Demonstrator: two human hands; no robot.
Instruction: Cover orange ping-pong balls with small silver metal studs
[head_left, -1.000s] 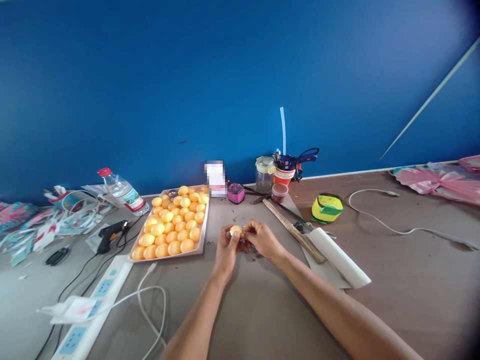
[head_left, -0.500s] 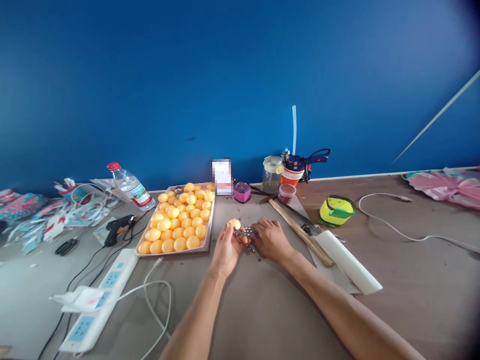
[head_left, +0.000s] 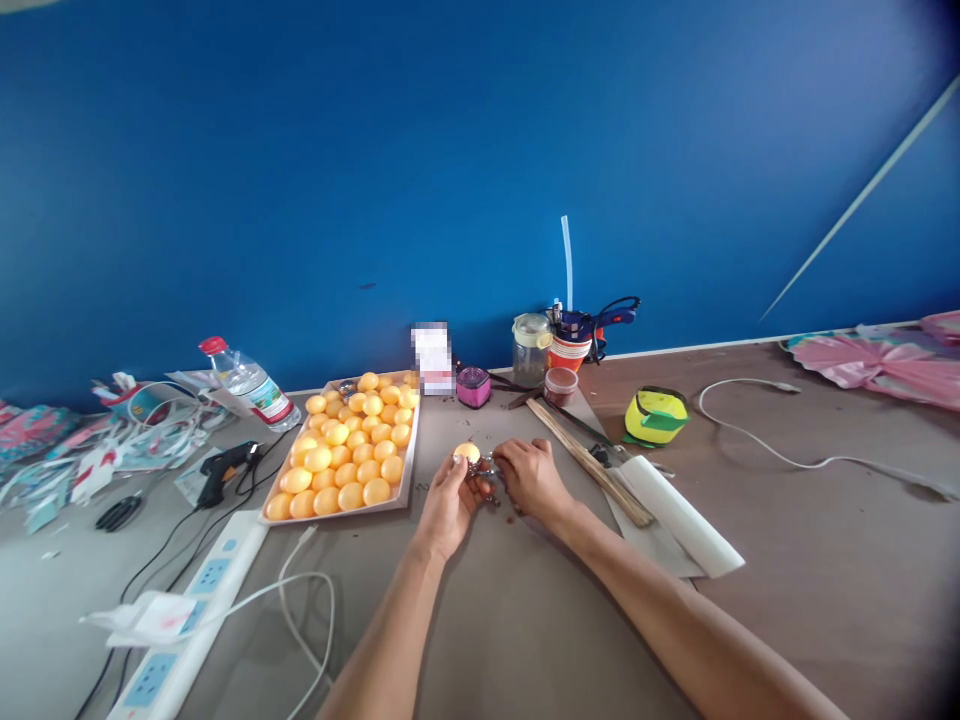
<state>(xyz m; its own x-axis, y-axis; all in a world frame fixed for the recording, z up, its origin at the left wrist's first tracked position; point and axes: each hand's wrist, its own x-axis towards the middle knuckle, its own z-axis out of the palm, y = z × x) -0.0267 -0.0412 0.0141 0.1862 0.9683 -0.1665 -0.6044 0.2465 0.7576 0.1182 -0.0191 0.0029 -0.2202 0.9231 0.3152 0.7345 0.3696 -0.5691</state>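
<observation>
My left hand (head_left: 448, 507) is closed, thumb and fingers against a single orange ball (head_left: 467, 453) that looks like a table tennis ball. Small silver bead-like pieces (head_left: 484, 468) form a cluster at its fingers, beside the ball's lower edge. Coming in from the right, my right hand (head_left: 534, 477) has its fingertips pinched at the right end of this silver cluster. How the pieces join each other or the ball is too small to tell. A shallow box (head_left: 411, 468) filled with several similar orange balls (head_left: 350, 497) lies to the left of my hands.
On the left are a bottle (head_left: 259, 390), a glue gun (head_left: 225, 472) and a power strip (head_left: 214, 575). Behind stand a purple case (head_left: 473, 387), a lidded jar (head_left: 530, 352) and a cup of tools (head_left: 568, 352). Thin sticks (head_left: 589, 462), a white roll (head_left: 681, 517) and a yellow-green container (head_left: 655, 417) lie right.
The whole view has shifted slightly, with the table things appearing further left. My hands stay together at the ball and silver pieces; the right fingers have moved a little.
</observation>
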